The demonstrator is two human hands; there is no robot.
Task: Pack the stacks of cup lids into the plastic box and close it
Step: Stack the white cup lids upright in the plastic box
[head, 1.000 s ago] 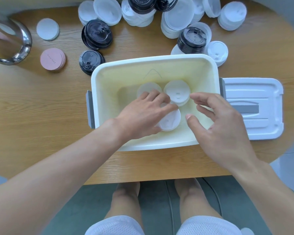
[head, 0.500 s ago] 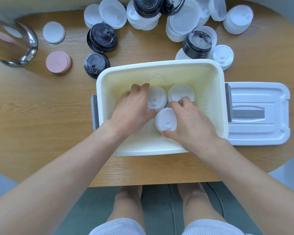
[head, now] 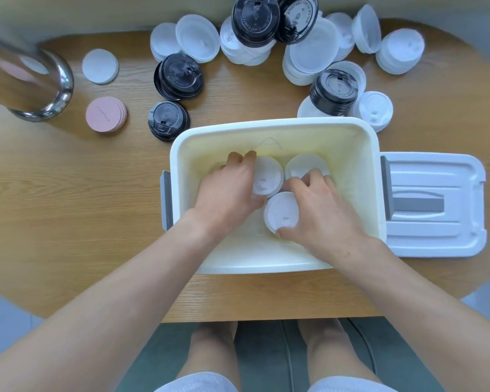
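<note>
The white plastic box (head: 374,176) stands open on the wooden table, with three stacks of white cup lids inside. My left hand (head: 227,190) curls round the far-left stack (head: 268,175). My right hand (head: 320,213) grips the near stack (head: 282,212), thumb at its near edge and fingers over its far side. The third stack (head: 304,165) stands at the far right of the box, partly hidden by my right fingers. The box's white cover (head: 436,205) with a grey handle lies flat on the table to the right of the box.
Behind the box lie more lids: black stacks (head: 178,76), (head: 167,120), (head: 333,93), and several white stacks (head: 311,56). A pink disc stack (head: 105,114) and a white disc (head: 100,66) lie at the left, next to a shiny metal container (head: 31,80).
My right hand has gone down into the box and taken hold of the near stack. My left hand has shifted from that stack to the far-left one.
</note>
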